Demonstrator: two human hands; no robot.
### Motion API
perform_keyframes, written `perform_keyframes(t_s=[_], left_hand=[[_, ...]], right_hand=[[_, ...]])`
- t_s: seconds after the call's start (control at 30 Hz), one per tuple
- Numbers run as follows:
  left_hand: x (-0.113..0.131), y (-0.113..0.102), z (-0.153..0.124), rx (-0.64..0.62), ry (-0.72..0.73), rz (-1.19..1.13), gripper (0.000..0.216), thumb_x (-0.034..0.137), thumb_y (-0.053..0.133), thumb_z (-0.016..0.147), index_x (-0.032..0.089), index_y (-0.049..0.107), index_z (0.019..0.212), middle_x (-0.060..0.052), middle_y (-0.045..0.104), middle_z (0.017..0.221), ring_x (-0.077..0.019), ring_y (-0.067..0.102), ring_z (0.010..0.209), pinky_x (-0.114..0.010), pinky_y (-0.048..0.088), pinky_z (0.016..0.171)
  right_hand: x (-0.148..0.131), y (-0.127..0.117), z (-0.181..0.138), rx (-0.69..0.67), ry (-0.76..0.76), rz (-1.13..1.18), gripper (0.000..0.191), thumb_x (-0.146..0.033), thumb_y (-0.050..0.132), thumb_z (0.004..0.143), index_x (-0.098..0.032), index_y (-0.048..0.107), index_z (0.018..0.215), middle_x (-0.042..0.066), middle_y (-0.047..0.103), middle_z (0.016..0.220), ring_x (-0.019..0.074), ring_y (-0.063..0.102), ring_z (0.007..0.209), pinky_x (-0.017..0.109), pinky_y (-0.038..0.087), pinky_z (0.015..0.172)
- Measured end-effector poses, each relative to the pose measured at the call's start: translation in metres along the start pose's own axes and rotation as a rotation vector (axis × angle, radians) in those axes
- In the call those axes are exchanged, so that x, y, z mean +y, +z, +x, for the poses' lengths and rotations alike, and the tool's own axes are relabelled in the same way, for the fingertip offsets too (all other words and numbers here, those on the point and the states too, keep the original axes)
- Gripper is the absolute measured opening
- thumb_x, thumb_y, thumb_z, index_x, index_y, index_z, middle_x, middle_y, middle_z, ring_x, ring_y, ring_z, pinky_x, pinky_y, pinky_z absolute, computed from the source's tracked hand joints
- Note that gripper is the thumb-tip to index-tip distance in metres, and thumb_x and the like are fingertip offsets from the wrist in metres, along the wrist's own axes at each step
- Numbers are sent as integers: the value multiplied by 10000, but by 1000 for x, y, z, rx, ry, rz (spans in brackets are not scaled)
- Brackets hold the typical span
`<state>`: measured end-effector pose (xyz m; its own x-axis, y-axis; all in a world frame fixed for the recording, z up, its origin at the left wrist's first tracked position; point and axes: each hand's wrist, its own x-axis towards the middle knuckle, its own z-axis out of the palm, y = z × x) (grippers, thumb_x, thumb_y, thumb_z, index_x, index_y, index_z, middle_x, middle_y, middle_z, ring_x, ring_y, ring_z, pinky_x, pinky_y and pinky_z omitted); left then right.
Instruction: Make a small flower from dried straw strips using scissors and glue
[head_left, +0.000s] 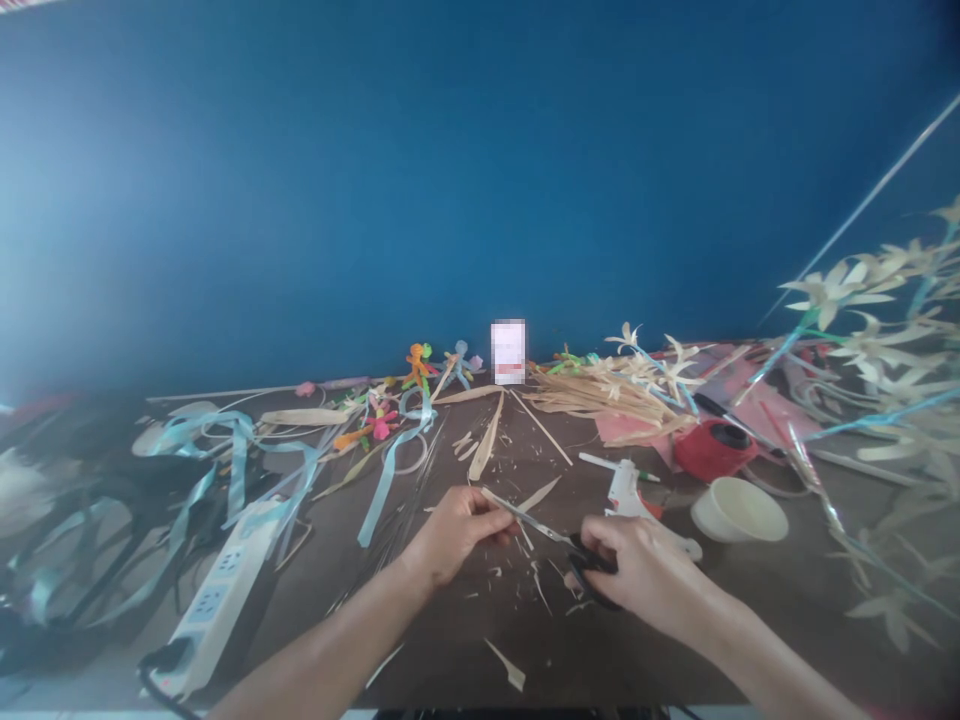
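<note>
My right hand (pixel 643 573) grips black-handled scissors (pixel 559 543), blades pointing left toward my left hand (pixel 456 532). My left hand is pinched shut on a thin pale straw strip (pixel 499 502) right at the blade tips. Small straw trimmings (pixel 506 667) lie scattered on the dark brown table (pixel 465 640) under and in front of both hands. A longer pointed straw piece (pixel 541 493) rests just beyond the scissors.
A white glue gun (pixel 624 488), a red spool (pixel 711 449) and a white bowl (pixel 739 509) sit to the right. Straw flowers on blue stems (pixel 862 330) fill the right side. Light blue ribbons (pixel 240 460) and a white power strip (pixel 221 590) lie left. A straw bundle (pixel 600 395) is farther back.
</note>
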<state>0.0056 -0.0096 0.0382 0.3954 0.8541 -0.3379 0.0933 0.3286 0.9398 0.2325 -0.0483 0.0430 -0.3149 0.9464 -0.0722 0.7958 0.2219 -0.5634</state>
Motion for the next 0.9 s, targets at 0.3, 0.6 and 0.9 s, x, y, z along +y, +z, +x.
perform_keyframes(t_s=[0.3,0.6,0.9], left_hand=[[0,1,2,-17,-16,2,196,309,625,686,120,674,698,-48,664,675,-117,550,559,-224,415,571],[-5,2,4,-28,-38,-36,204,309,643,674,109,673,702,-44,658,661,-106,546,545,-225,430,559],[-4,2,1,-83,-132,-83,209,309,663,656,103,673,687,-41,649,652,-82,527,507,-197,423,496]], right_hand=[[5,4,-2,-31,20,41,271,-362,648,649,-192,448,588,-87,379,466,72,321,459,183,211,432],[5,7,-3,-18,7,11,243,-357,636,652,-196,457,612,-85,395,487,78,333,468,190,217,447],[6,8,-4,-73,8,99,257,-357,639,656,-193,445,613,-88,378,490,75,319,476,185,209,436]])
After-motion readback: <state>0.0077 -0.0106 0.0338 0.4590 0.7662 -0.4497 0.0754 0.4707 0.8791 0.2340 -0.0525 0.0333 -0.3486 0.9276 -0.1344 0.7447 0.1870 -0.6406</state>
